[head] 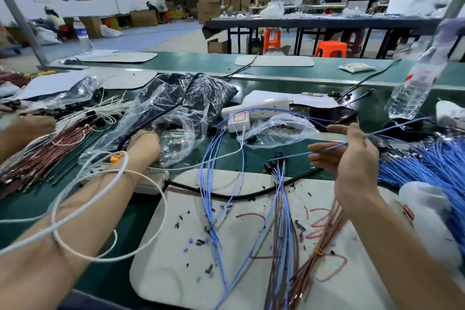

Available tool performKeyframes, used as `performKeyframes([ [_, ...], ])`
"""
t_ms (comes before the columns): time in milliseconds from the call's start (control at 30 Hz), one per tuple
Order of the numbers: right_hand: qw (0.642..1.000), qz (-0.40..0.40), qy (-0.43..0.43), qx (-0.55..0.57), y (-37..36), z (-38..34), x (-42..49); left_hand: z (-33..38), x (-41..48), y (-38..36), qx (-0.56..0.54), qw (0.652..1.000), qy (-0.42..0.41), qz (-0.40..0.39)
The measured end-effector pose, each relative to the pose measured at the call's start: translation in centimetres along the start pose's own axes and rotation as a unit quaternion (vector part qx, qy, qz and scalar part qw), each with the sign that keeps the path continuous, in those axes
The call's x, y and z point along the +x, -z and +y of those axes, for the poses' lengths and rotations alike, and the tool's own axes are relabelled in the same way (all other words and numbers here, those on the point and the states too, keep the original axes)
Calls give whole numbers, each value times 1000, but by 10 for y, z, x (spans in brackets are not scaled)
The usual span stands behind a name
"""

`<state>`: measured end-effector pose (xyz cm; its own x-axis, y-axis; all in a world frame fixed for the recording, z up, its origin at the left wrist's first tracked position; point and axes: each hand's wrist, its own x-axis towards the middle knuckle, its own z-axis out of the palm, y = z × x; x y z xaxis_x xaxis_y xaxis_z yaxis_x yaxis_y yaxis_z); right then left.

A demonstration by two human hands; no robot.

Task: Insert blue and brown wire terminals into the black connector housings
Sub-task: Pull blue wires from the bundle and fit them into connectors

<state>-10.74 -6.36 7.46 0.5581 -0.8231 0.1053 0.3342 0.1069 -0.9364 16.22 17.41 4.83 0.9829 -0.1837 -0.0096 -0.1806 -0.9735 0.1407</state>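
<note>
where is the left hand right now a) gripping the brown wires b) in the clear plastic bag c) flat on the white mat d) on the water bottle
B: the left hand reaches into the clear plastic bag, its fingers hidden inside.

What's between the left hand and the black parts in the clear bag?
Nothing solid shows. The left hand is in the mouth of the clear bag; crumpled film hides its fingers, so contact with the black parts cannot be told. A white cable loops over the forearm and may drag.
</note>
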Motion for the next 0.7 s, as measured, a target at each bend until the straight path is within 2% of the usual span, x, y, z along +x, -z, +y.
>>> performKeyframes([
  [100,1000,-2,21,-24,6,0,-2,2,2,-2,-4,1000,-18,22],
  [367,999,-40,6,-5,24,3,-11,-1,10,-3,13,999,47,24],
  [500,998,-42,17,-40,32,8,-13,0,17,2,39,997,56,21],
  [600,998,-51,9,-39,36,14,-12,12,8,7,26,999,-32,8],
  [700,997,-76,6,3,36,16,-11,48,-20,32,109,988,-107,-10],
])
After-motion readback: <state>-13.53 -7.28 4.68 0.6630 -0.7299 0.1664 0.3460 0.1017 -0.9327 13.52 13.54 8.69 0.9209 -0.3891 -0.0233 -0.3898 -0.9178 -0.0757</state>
